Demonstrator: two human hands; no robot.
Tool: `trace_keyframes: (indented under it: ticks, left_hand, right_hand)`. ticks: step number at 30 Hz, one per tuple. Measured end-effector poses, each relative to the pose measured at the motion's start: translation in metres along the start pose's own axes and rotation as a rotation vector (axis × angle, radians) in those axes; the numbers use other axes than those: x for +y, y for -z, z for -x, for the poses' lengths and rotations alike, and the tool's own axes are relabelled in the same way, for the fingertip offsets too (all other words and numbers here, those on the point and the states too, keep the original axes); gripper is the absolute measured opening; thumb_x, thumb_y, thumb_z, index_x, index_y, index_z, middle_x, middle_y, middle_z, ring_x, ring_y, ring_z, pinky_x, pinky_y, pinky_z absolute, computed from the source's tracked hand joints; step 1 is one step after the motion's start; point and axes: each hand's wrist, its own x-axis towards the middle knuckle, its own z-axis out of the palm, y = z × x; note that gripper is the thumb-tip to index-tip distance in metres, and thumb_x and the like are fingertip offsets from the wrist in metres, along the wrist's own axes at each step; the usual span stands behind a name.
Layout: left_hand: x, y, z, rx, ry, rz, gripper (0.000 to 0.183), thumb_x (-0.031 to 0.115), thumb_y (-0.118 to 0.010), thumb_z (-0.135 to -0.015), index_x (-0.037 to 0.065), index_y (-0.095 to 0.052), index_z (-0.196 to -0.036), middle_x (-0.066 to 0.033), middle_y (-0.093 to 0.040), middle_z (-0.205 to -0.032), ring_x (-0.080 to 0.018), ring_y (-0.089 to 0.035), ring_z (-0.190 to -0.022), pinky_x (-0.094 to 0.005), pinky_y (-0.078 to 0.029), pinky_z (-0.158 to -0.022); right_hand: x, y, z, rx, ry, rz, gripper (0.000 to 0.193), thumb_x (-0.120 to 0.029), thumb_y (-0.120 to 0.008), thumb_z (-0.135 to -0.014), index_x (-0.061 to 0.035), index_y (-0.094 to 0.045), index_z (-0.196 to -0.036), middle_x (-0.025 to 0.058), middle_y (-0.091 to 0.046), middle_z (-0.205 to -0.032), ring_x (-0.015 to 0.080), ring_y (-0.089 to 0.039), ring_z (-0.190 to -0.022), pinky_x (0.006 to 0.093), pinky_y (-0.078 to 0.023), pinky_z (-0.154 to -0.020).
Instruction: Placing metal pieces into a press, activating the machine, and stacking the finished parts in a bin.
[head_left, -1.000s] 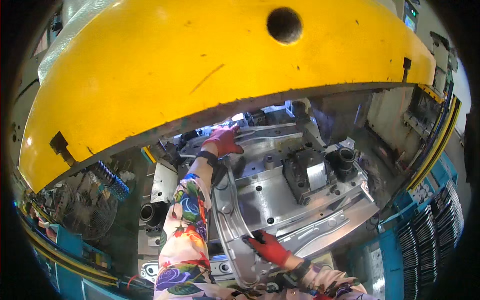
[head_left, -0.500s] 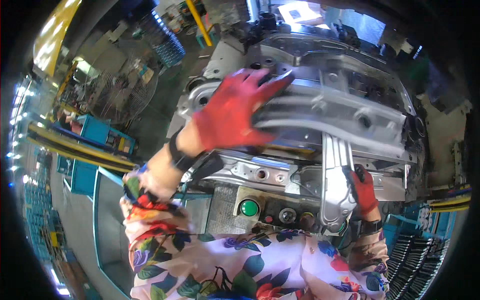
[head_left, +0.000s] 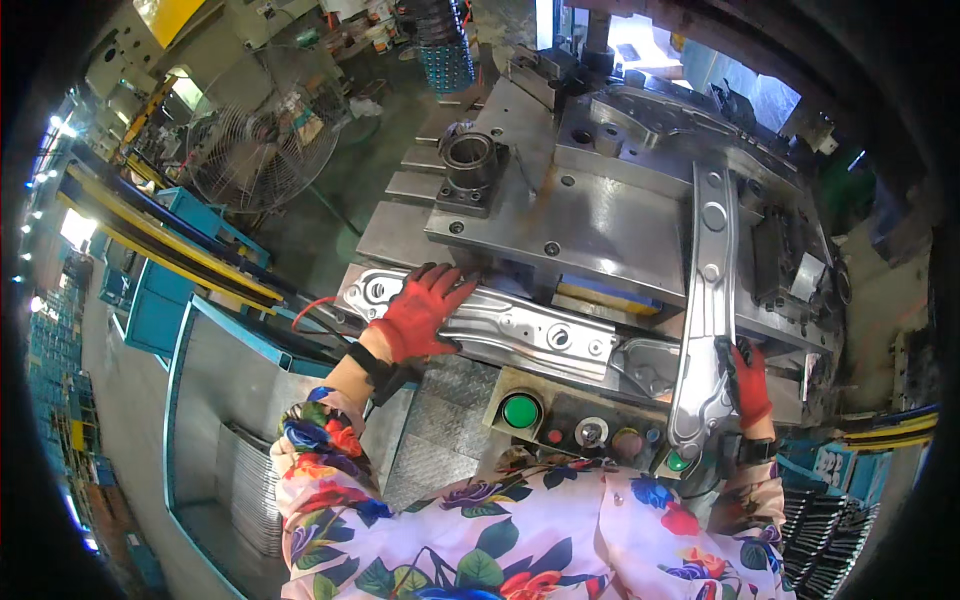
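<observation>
My left hand, in a red glove with dark fingertips, is closed over the left part of a stamped silver metal panel. Its fingers reach across toward the far edge, and the thumb lies by the near one. The panel lies crosswise along the front of the press die. A second long stamped metal panel points away from me, crossing over the right end of the first. My red-gloved right hand grips its right edge near the close end; some of those fingers are hidden.
The flat steel die fills the middle, with a round guide bushing at its left. Close to me sits a control box with a green button. A blue-framed cart with stacked metal parts stands left, a fan beyond.
My left hand has come down and left from above the die onto the front panel. The blurred metal piece beneath it no longer covers the die. My right hand keeps its hold; the view has shifted.
</observation>
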Motion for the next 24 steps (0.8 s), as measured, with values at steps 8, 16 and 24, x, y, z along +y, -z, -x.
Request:
trace_keyframes:
  ticks: [8,16,24]
  left_hand:
    - [0.009,0.001,-0.012,-0.051,-0.031,0.021,0.091,0.040,-0.074,-0.051,0.009,-0.037,-0.128,-0.0206,-0.042,-0.119,-0.0361,-0.039,-0.112,-0.0484,-0.026,-0.097]
    - [0.003,-0.004,-0.002,-0.006,0.002,0.047,0.092,0.043,-0.075,-0.048,0.009,-0.040,-0.125,-0.0197,-0.043,-0.119,-0.0355,-0.039,-0.112,-0.0485,-0.028,-0.096]
    - [0.002,-0.008,-0.003,0.031,-0.002,0.048,0.087,0.043,-0.074,-0.048,0.010,-0.043,-0.123,-0.0191,-0.045,-0.119,-0.0361,-0.040,-0.112,-0.0489,-0.028,-0.096]
  right_hand:
    - [-0.055,0.000,0.001,-0.046,-0.074,-0.149,0.024,-0.014,-0.055,-0.084,0.0024,-0.056,-0.103,0.0077,-0.060,-0.089,0.0137,-0.054,-0.081,0.0263,-0.042,-0.072]
    - [-0.144,0.010,-0.031,-0.017,-0.292,-0.881,0.030,-0.017,-0.043,-0.091,0.0047,-0.051,-0.111,0.0091,-0.057,-0.107,0.0165,-0.054,-0.099,0.0276,-0.041,-0.088]
    - [-0.176,-0.018,-0.197,0.166,-0.133,-1.222,0.035,-0.031,-0.040,-0.089,-0.0044,-0.053,-0.108,0.0056,-0.059,-0.096,0.0186,-0.057,-0.083,0.0324,-0.046,-0.074]
